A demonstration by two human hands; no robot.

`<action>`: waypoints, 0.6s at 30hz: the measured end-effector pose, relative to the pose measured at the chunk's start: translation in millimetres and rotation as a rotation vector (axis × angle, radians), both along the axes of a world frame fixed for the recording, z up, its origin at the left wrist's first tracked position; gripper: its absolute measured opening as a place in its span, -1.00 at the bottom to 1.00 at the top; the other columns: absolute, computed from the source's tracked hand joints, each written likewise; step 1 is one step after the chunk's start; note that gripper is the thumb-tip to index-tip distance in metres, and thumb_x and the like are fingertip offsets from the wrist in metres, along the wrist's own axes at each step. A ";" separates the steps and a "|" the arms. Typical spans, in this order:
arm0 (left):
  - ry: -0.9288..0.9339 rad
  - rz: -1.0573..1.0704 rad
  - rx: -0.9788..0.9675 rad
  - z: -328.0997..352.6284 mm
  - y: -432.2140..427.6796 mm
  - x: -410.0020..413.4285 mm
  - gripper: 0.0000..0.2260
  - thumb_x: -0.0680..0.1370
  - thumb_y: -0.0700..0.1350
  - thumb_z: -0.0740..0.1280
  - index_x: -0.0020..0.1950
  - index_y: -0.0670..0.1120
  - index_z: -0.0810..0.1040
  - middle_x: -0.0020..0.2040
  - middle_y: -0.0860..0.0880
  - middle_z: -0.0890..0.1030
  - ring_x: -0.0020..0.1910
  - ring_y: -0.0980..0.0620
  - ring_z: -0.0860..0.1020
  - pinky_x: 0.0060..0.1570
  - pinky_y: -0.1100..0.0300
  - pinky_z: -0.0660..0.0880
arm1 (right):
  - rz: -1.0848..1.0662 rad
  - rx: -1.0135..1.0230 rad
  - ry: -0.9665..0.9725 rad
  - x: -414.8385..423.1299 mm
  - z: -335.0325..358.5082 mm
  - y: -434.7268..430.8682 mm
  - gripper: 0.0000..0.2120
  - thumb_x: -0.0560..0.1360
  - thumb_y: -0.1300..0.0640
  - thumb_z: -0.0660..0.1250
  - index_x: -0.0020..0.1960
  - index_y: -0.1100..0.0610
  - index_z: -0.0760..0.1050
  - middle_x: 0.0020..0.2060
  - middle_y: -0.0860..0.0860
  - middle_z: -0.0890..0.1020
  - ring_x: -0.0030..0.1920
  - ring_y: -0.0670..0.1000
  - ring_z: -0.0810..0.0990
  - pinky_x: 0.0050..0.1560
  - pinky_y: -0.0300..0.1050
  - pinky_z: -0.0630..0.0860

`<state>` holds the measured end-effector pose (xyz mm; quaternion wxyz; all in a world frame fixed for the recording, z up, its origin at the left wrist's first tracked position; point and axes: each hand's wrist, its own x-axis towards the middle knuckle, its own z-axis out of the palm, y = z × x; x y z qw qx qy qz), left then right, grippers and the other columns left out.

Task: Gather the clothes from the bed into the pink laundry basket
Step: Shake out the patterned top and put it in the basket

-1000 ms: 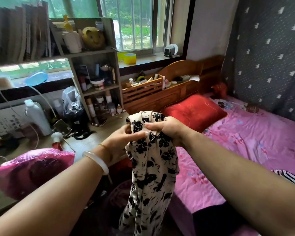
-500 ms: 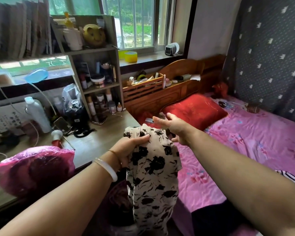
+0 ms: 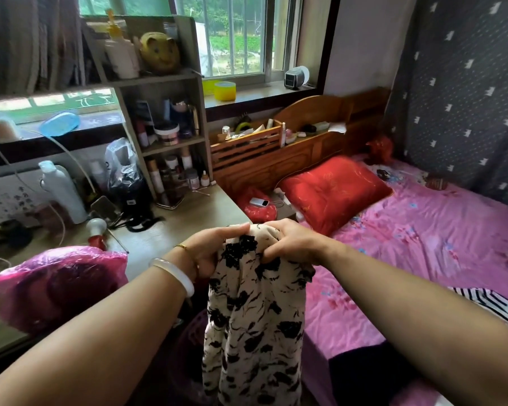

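The floral garment (image 3: 255,312) is held bunched at its top by both the left hand (image 3: 208,253) and right hand (image 3: 291,244), fingers curled round it, hanging over the basket (image 3: 188,341). It should be lowered fully inside before release.

There is one view only, from the person's head. It looks forward and down, close over the hands, with the bed (image 3: 423,244) at right.

Daylight from the window (image 3: 235,39) lights the room softly; wide-angle edges bend, foreground dim
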<state>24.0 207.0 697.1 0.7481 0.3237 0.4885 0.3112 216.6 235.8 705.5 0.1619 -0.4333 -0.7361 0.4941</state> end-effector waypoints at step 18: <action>0.095 0.052 0.046 -18.1 -0.3 3.1 -0.64 0.44 -0.06 0.45 0.14 -0.24 0.61 0.07 -0.26 0.65 0.04 -0.20 0.63 0.16 -0.08 0.53 | -0.008 0.399 -0.432 -23.9 -18.4 -4.0 -0.61 0.22 0.04 0.46 0.05 0.03 0.57 -0.12 -0.02 0.66 -0.08 -0.01 0.62 -0.17 -0.22 0.51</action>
